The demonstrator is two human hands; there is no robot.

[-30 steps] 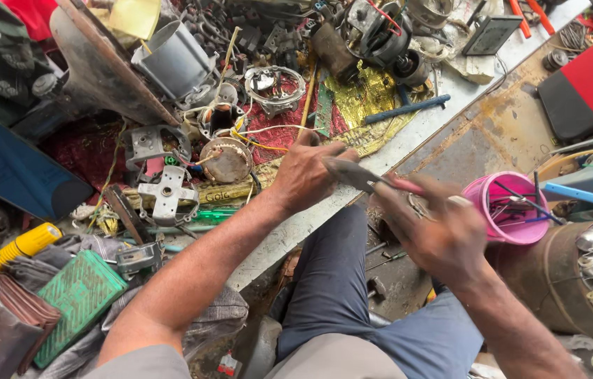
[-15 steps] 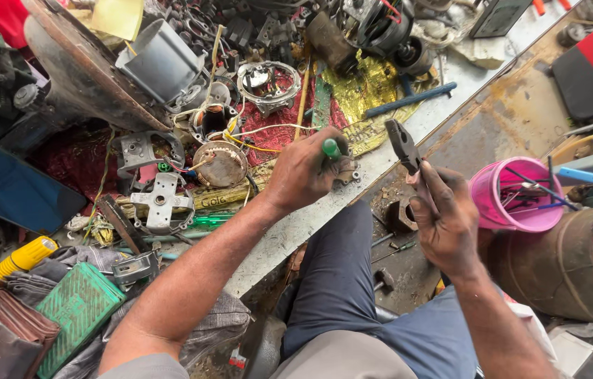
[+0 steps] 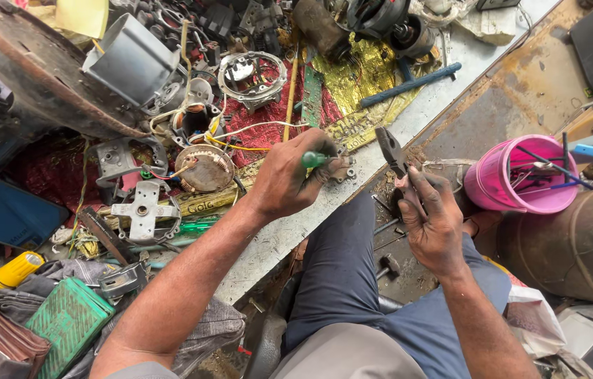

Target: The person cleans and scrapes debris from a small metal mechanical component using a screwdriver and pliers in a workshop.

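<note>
Both my hands are busy: left hand (image 3: pixel 289 179) fingers clenched on the green-handled screwdriver (image 3: pixel 315 160) at the small metal part (image 3: pixel 342 167), pliers (image 3: pixel 391 151) (nose pointing away) gripped in my right hand (image 3: pixel 433 224) just beside it.

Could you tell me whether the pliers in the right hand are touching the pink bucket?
Apart. The head view shows the pliers held up by the right hand, with a bare strip of rusty floor plainly visible between them and the pink bucket.
</note>
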